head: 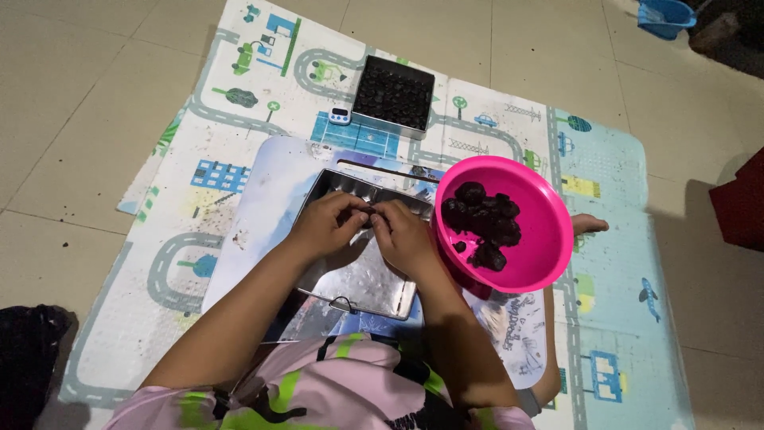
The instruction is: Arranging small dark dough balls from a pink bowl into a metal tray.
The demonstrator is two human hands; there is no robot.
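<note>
Both hands' fingers (368, 213) pinch together, seemingly on a dark lump (371, 210), above the metal tray (358, 275).

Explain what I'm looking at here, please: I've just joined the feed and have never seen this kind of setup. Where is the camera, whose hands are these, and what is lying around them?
There is no machine. A person sits on the floor, and the single camera is worn on their head, looking down at their own bare hands.

The left hand and right hand meet over a shiny metal tray. The fingertips pinch something small and dark between them; it is too small to tell exactly what.

The tray rests on a pale board, which lies on a play mat printed with roads and cars, spread on a tiled floor.

Beside the right hand stands a pink bowl holding dark lumps. Farther away on the mat sits a second tray, filled with rows of dark pieces, with a small white and blue gadget next to it.
</note>
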